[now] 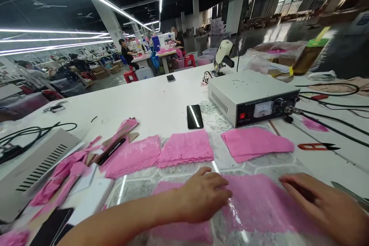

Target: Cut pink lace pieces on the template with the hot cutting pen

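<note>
Two pink fabric pieces lie side by side at the front, the right piece (256, 200) under and between my hands, the left piece (184, 232) partly covered by my forearm. A glossy, clear-looking surface with pale rounded outlines (135, 194) surrounds them. My left hand (206, 196) is palm down at the right piece's left edge, fingers loosely bent and a little apart; its thumb is hidden. At that piece's right side, my right hand (325, 203) has its thumb and fingers apart, slightly blurred. Behind sit a lace-edged pink stack (186, 148), another pink stack (135, 155) and plain pink pieces (256, 143).
A grey control box (253, 94) with cables stands back right, near a phone (195, 117) and orange thread snips (317, 146). At left are a black marker (112, 150), pink strips (65, 173) and a vented box (37, 169). Co-workers sit at sewing machines beyond.
</note>
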`<state>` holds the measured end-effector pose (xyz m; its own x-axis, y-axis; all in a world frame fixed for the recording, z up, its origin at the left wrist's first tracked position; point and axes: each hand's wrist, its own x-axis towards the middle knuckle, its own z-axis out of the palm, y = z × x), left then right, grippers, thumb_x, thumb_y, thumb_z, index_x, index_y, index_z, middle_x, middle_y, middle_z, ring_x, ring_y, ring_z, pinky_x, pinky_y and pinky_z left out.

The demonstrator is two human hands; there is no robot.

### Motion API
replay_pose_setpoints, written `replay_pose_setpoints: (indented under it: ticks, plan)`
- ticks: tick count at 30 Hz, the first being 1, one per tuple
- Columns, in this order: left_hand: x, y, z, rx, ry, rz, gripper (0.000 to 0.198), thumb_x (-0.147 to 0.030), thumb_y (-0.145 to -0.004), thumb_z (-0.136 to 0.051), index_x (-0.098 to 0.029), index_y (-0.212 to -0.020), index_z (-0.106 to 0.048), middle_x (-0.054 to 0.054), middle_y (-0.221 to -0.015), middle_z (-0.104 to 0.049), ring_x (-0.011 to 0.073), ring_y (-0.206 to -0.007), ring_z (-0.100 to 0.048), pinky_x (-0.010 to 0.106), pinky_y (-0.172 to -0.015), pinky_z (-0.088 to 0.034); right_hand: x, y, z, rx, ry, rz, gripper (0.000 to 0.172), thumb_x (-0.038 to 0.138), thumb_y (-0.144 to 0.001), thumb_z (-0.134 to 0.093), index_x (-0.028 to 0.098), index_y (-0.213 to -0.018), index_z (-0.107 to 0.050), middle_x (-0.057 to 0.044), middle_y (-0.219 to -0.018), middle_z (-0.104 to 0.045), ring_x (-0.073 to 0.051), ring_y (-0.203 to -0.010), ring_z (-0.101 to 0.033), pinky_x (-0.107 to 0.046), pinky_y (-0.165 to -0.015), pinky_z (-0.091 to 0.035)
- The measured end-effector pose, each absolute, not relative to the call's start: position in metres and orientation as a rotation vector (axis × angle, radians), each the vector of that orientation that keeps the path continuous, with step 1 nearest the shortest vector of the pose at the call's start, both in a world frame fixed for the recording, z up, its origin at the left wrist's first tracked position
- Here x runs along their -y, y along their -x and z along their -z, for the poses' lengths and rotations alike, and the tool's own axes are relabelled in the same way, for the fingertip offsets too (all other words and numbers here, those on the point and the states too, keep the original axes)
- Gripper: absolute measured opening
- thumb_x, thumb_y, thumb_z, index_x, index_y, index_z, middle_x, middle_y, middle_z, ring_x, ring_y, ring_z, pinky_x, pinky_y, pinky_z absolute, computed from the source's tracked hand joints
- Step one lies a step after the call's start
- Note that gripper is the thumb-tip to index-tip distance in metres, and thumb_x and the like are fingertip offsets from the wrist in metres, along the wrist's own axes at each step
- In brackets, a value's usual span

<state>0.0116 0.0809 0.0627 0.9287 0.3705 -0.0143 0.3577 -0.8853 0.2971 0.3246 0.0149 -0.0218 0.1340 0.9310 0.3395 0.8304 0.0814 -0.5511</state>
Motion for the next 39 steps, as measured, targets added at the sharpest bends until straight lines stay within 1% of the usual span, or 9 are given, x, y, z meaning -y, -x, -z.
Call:
replay_pose_setpoints:
  ticks: [3,5,7,10,18,28,34,37,39]
  plan:
    - [-0.111,-0.038,-0.066,-0.639,-2.756,-0.111,0.014,-0.015,-0.092,-0.058,-0.017,-0.100,-0.069,0.007,-0.109,-0.070,0.0190,-0.101,-0.065,0.032,-0.092,-0.048,-0.071,-0.310,-0.011,1.742,1.750,-0.291,0.026,0.044,-0.081,-0.050,0.026,-0.083,-0.069,-0.006,-0.085,-0.073,-0.023,-0.071,-0.067,-0.035,-0.063,-0.051]
    - [-0.134,-0.059,-0.065,-0.722,-2.756,-0.140,0.014,-0.013,-0.092,-0.057,-0.016,-0.097,-0.069,0.006,-0.102,-0.070,0.0181,-0.097,-0.065,0.032,-0.088,-0.050,-0.105,-0.305,-0.022,1.761,1.754,-0.291,0.023,0.035,-0.080,-0.048,0.024,-0.082,-0.069,-0.006,-0.088,-0.073,-0.022,-0.075,-0.067,-0.034,-0.066,-0.050]
    - [-0.155,-0.080,-0.063,-0.812,-2.753,-0.155,0.012,-0.018,-0.095,-0.057,-0.015,-0.101,-0.067,0.006,-0.103,-0.068,0.0185,-0.097,-0.064,0.035,-0.087,-0.052,-0.129,-0.303,-0.023,1.792,1.763,-0.302,0.018,0.028,-0.077,-0.051,0.022,-0.078,-0.068,-0.004,-0.082,-0.072,-0.020,-0.069,-0.065,-0.031,-0.061,-0.047]
    - [-0.177,-0.108,-0.057,-0.874,-2.749,-0.121,0.023,-0.031,-0.096,-0.059,-0.015,-0.112,-0.061,0.008,-0.113,-0.063,0.0202,-0.100,-0.063,0.041,-0.087,-0.054,-0.142,-0.302,-0.013,1.834,1.771,-0.311,0.014,0.020,-0.073,-0.053,0.021,-0.072,-0.067,-0.002,-0.074,-0.069,-0.017,-0.063,-0.062,-0.027,-0.057,-0.043]
    - [-0.194,-0.132,-0.041,-0.881,-2.709,0.070,0.030,-0.034,-0.096,-0.059,-0.016,-0.120,-0.058,0.009,-0.119,-0.060,0.0212,-0.102,-0.063,0.042,-0.087,-0.054,-0.135,-0.304,0.003,1.786,1.738,-0.338,0.016,0.021,-0.079,-0.051,0.021,-0.081,-0.066,-0.003,-0.083,-0.069,-0.017,-0.068,-0.061,-0.027,-0.060,-0.042]
    - [-0.209,-0.132,-0.051,-0.823,-2.520,0.233,0.030,-0.034,-0.096,-0.059,-0.016,-0.120,-0.058,0.009,-0.119,-0.061,0.0211,-0.101,-0.063,0.041,-0.086,-0.055,-0.132,-0.309,0.001,1.717,1.600,-0.359,0.018,0.021,-0.083,-0.049,0.020,-0.081,-0.067,-0.005,-0.084,-0.071,-0.019,-0.073,-0.064,-0.031,-0.065,-0.048]
    - [-0.221,-0.129,-0.055,-0.767,-2.398,0.287,0.031,-0.035,-0.096,-0.059,-0.015,-0.119,-0.059,0.008,-0.118,-0.061,0.0215,-0.100,-0.063,0.041,-0.085,-0.055,-0.123,-0.308,-0.012,1.799,1.447,-0.321,0.016,0.023,-0.084,-0.052,0.021,-0.087,-0.067,-0.005,-0.090,-0.071,-0.019,-0.085,-0.064,-0.032,-0.076,-0.052]
    - [-0.224,-0.128,-0.058,-0.758,-2.360,0.282,0.031,-0.035,-0.095,-0.059,-0.015,-0.119,-0.058,0.008,-0.118,-0.061,0.0216,-0.100,-0.063,0.041,-0.085,-0.055,-0.117,-0.304,-0.018,1.908,1.379,-0.303,0.013,0.026,-0.081,-0.061,0.023,-0.090,-0.069,-0.004,-0.096,-0.070,-0.020,-0.094,-0.062,-0.033,-0.084,-0.051]
    - [-0.225,-0.128,-0.062,-0.753,-2.342,0.276,0.031,-0.035,-0.095,-0.059,-0.015,-0.119,-0.059,0.008,-0.117,-0.061,0.0218,-0.100,-0.063,0.041,-0.085,-0.055,-0.117,-0.301,-0.017,1.948,1.386,-0.270,0.013,0.024,-0.078,-0.063,0.023,-0.090,-0.069,-0.004,-0.096,-0.070,-0.021,-0.094,-0.061,-0.034,-0.084,-0.050]
